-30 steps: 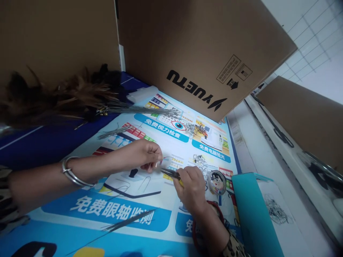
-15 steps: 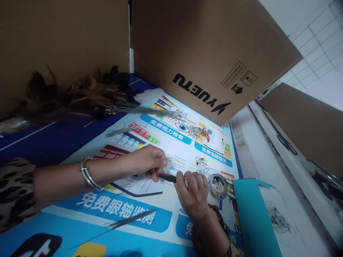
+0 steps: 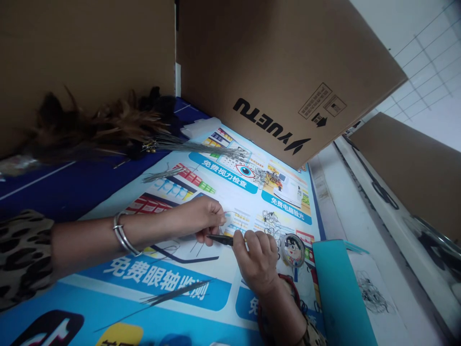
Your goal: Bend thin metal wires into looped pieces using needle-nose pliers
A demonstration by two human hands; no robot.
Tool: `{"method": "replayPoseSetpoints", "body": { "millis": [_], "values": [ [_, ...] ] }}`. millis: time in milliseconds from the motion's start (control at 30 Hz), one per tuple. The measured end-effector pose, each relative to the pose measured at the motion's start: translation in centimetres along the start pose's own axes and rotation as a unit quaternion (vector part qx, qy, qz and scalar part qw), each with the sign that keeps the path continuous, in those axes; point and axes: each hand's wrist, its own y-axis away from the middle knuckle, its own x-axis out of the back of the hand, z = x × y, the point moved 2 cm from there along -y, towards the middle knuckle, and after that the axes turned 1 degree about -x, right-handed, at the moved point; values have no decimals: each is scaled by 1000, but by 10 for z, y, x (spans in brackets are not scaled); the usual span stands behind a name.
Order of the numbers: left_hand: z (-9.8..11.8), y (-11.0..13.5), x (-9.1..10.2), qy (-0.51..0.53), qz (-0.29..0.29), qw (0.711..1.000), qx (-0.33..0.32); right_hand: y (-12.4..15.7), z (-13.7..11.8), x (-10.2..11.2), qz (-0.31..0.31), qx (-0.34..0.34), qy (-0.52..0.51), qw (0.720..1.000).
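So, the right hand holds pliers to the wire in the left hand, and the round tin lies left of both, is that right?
Not quite: the head view shows the round tin right of the right hand. The pliers and the wire in the left hand are as stated.

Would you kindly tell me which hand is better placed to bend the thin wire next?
Probably the right hand: it holds the pliers, whose tips meet the thin wire that the left hand pinches in its grip.
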Motion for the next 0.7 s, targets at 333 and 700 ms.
{"method": "replayPoseSetpoints", "body": {
  "millis": [333, 700],
  "values": [
    [0, 0, 0, 3, 6, 1000, 3, 5, 0, -4, -9, -4, -13, 1000],
    [9, 6, 4, -168, 59, 982, -56, 1, -5, -6, -69, -30, -42, 996]
  ]
}}
